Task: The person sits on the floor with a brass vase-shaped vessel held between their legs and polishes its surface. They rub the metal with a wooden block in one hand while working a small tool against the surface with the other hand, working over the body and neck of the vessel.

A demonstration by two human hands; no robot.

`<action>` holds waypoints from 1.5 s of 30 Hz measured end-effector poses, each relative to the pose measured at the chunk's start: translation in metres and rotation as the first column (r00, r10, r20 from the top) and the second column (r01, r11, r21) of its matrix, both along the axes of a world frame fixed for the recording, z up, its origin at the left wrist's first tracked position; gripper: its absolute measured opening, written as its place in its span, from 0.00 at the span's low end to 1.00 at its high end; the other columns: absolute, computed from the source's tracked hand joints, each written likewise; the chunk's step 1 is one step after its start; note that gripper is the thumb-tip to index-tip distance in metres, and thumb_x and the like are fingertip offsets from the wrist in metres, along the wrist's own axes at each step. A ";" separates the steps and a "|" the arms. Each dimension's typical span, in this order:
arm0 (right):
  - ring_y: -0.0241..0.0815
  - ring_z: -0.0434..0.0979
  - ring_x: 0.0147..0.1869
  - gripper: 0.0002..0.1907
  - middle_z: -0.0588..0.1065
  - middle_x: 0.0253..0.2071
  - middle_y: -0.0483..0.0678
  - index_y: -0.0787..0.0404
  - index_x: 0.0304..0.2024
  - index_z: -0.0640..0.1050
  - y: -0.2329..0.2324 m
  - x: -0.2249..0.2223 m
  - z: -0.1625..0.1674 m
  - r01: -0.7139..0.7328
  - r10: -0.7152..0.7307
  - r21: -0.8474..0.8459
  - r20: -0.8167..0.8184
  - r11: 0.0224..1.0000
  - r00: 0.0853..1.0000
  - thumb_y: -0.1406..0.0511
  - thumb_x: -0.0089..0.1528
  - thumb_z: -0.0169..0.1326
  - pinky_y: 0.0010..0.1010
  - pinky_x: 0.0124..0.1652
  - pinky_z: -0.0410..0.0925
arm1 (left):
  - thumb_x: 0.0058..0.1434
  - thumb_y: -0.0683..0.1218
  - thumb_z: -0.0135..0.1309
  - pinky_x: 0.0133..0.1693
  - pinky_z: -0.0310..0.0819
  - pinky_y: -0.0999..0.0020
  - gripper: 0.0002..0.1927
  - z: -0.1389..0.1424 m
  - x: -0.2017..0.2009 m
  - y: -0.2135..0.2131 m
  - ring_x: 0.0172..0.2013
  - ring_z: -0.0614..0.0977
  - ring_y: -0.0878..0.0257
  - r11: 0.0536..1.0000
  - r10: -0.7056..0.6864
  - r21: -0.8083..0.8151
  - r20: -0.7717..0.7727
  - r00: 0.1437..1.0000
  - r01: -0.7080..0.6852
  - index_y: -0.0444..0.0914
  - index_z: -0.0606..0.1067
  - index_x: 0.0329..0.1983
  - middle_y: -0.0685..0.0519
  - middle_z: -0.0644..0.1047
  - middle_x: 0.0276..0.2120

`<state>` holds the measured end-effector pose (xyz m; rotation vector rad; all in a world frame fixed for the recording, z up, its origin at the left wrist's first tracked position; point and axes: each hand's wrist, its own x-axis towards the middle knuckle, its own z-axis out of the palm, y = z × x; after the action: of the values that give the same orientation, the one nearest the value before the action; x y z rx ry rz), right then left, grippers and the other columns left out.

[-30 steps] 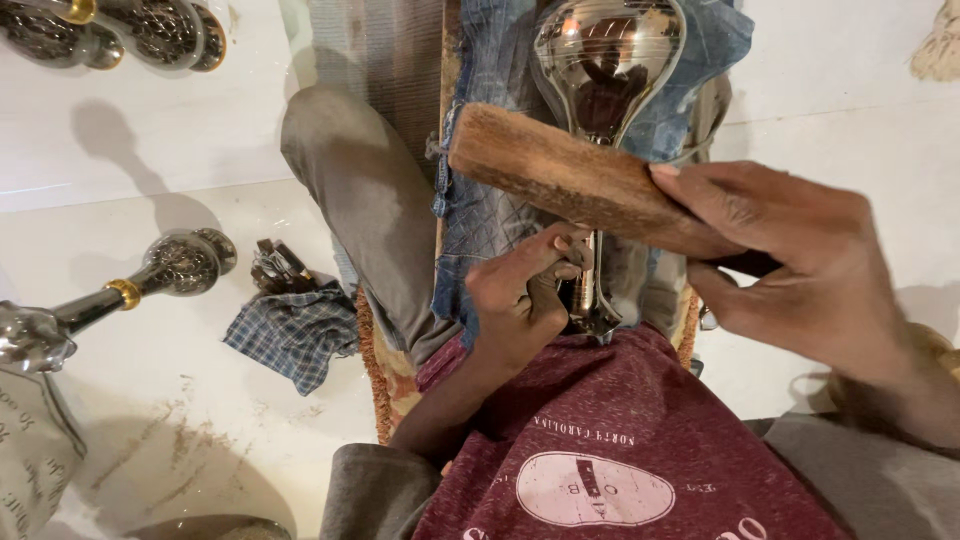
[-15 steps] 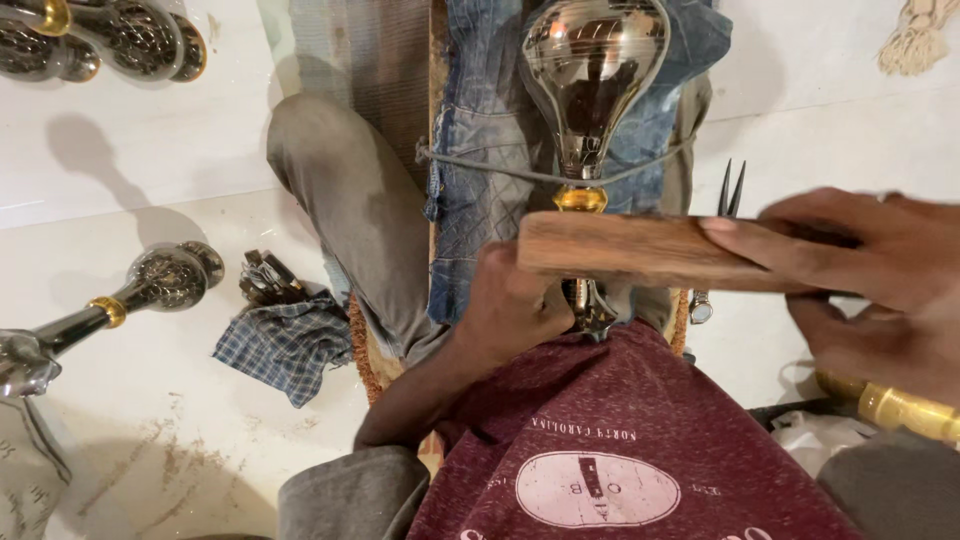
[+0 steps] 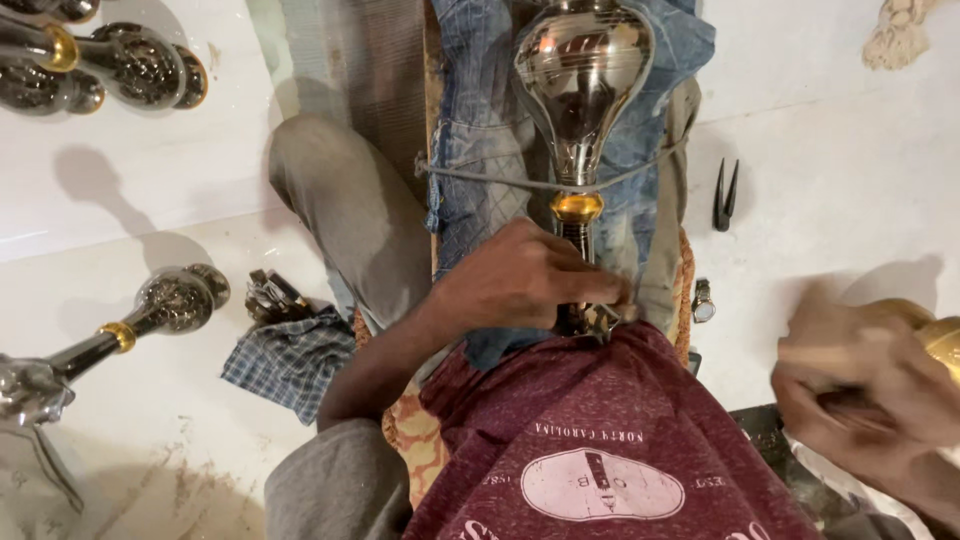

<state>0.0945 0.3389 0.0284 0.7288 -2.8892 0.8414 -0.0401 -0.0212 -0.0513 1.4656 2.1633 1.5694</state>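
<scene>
Nearest the camera is the maroon shirt (image 3: 600,450) of the person, who sits on the pale floor (image 3: 820,260) with one knee in grey trousers (image 3: 340,210) drawn up. At the lower right the right hand (image 3: 860,390) is blurred with motion; its fingers look curled around something pale and stick-like, but what it holds cannot be told for sure. A gold rounded metal part (image 3: 935,325) shows just behind that hand. Above the shirt hem, the left hand (image 3: 520,280) lies over the lap with its fingers closed around the thin stem of a shiny metal vase (image 3: 582,90). The vase lies along the lap on a blue denim cloth (image 3: 480,130), its bulb-shaped body pointing away from the person and a gold collar (image 3: 577,207) sitting just beyond the fingers. A grey cord (image 3: 480,178) crosses the cloth and the neck of the vase. To the left, a checked rag (image 3: 285,360) lies on the floor beside another metal vase (image 3: 150,315) on its side. To the right, small tongs (image 3: 725,195) lie well apart. Further vases (image 3: 120,60) rest at the far left.
</scene>
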 end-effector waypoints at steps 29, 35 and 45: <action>0.37 0.83 0.32 0.43 0.81 0.46 0.49 0.38 0.70 0.67 -0.080 -0.176 0.092 -0.256 0.124 0.166 0.557 0.952 0.821 0.75 0.55 0.57 0.24 0.26 0.75 | 0.57 0.31 0.51 0.35 0.82 0.69 0.13 0.029 0.066 0.031 0.34 0.88 0.62 0.624 0.712 -0.024 0.429 0.556 -0.781 0.32 0.78 0.44 0.46 0.84 0.36; 0.42 0.85 0.35 0.45 0.80 0.48 0.52 0.46 0.69 0.70 -0.093 -0.187 0.097 -0.261 0.143 0.164 0.515 0.951 0.845 0.76 0.49 0.60 0.29 0.32 0.76 | 0.57 0.31 0.51 0.33 0.81 0.69 0.15 0.036 0.070 0.046 0.32 0.87 0.60 0.570 0.741 0.015 0.424 0.522 -0.821 0.30 0.78 0.48 0.43 0.84 0.37; 0.37 0.81 0.29 0.45 0.80 0.47 0.45 0.36 0.69 0.67 -0.065 -0.174 0.083 -0.258 0.245 -0.030 0.424 0.966 0.872 0.76 0.51 0.56 0.24 0.25 0.72 | 0.47 0.34 0.53 0.34 0.79 0.62 0.24 0.058 0.064 0.053 0.31 0.85 0.51 0.661 0.745 -0.187 0.277 0.606 -0.727 0.31 0.76 0.51 0.43 0.81 0.34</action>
<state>-0.0794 0.2744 0.1114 1.0660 -3.2348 1.1165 0.0234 0.0323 0.0062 0.1655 2.6997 1.7404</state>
